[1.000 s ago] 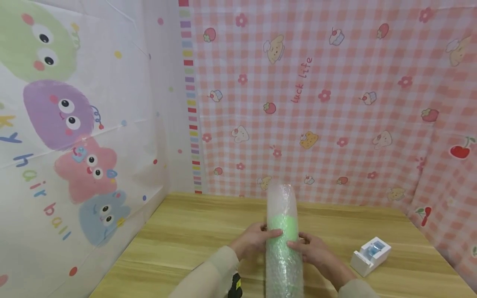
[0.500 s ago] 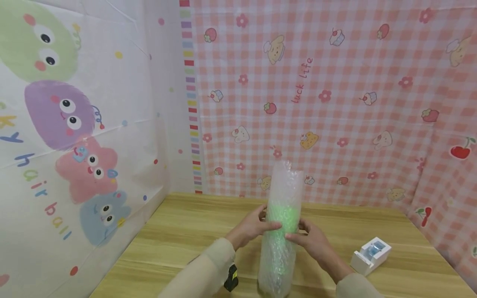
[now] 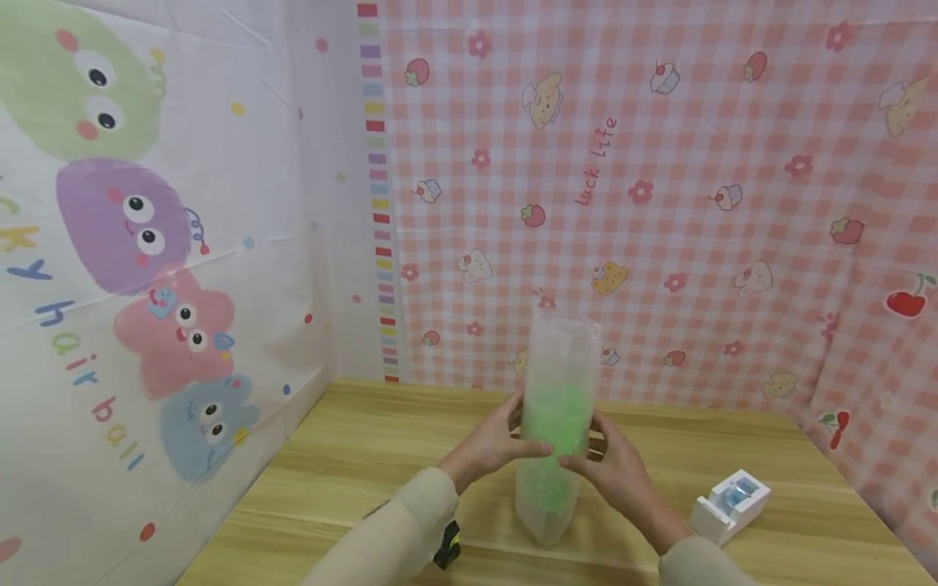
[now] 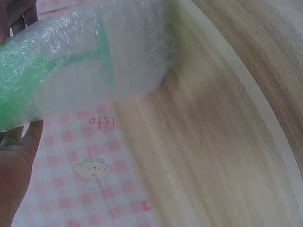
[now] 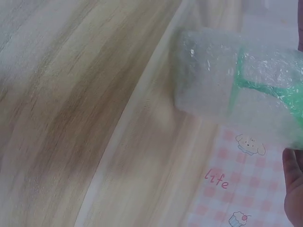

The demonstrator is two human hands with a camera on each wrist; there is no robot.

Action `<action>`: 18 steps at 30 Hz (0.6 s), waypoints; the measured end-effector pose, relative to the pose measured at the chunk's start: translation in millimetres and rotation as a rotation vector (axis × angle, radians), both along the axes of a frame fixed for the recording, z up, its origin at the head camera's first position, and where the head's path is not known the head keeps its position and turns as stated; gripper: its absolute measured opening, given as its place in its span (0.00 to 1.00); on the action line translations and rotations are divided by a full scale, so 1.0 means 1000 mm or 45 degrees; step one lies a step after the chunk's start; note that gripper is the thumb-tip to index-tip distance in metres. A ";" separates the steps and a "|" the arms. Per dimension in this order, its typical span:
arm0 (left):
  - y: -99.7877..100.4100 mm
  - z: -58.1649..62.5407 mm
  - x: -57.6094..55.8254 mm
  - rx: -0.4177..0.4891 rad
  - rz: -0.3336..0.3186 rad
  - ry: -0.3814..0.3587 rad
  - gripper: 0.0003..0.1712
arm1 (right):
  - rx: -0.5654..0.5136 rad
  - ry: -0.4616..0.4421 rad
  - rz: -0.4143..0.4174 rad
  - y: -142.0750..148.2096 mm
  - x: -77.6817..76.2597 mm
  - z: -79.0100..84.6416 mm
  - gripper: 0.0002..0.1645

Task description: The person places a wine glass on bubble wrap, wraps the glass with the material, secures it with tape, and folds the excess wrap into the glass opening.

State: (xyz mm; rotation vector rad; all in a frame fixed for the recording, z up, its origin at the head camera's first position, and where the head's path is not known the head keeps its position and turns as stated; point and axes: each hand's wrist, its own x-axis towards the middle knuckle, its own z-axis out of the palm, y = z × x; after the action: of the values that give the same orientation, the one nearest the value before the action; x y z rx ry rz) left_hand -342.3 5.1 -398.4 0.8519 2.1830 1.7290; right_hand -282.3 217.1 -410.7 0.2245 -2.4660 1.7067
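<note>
A bubble-wrapped green goblet (image 3: 560,419) stands nearly upright above the wooden table in the head view. Clear wrap extends past the green part at both ends. Through the wrap in the left wrist view, the goblet (image 4: 75,59) shows a thin green stem and a flat foot. My left hand (image 3: 493,446) grips it from the left, thumb across the front. From the right, my right hand (image 3: 617,470) holds it at about the same height, its thumb also in front. The fingers behind the bundle are partly hidden.
A white tape dispenser (image 3: 731,506) with a blue roll stands on the table (image 3: 352,456) at the right. Beside my left sleeve lies a black and yellow item (image 3: 447,547), partly hidden. Patterned cloths hang behind the table and along its left.
Both hands have raised the wrapped goblet slightly and tipped it more upright; its lower end has come into view. The hands keep their hold on its sides. The dispenser stays put.
</note>
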 end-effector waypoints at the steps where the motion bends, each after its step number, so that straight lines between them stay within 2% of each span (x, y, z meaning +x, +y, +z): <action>1: -0.001 0.000 0.000 0.004 -0.009 0.007 0.57 | 0.010 0.014 -0.002 0.000 0.001 0.000 0.51; 9: -0.003 -0.006 -0.002 0.077 -0.060 -0.011 0.55 | 0.042 0.071 -0.002 -0.003 0.001 -0.003 0.50; 18: -0.003 -0.008 0.000 0.082 -0.051 -0.028 0.55 | 0.086 0.082 -0.005 -0.003 0.001 -0.005 0.52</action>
State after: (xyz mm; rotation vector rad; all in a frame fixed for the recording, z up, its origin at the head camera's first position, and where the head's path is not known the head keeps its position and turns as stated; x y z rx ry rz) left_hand -342.1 2.4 -406.9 0.8813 2.0922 1.7903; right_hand -281.6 213.7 -416.0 0.2768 -2.4780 1.5905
